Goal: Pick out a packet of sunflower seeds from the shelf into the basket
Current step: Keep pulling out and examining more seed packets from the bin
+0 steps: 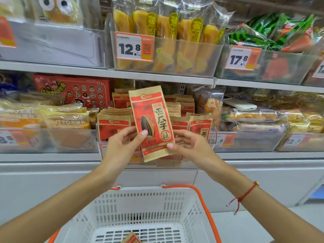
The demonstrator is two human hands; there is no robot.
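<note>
1. Between both sets of fingers, the packet of sunflower seeds (152, 122) is pinched by its lower half: the left hand (121, 146) has its thumb on the printed face and fingers behind, and the right hand (188, 146) nips the lower right edge the same way
2. That two-sided hold keeps the limp packet upright and facing out, likely so its label can be read
3. Behind it, more such packets stand in a clear bin (249, 141) on the shelf (52, 156), so this one is already free of the row
4. Below the arms waits the basket (189, 207), white with orange handles, placed so the packet need only be lowered; a corner of another packet (131, 239) shows at its bottom
</note>
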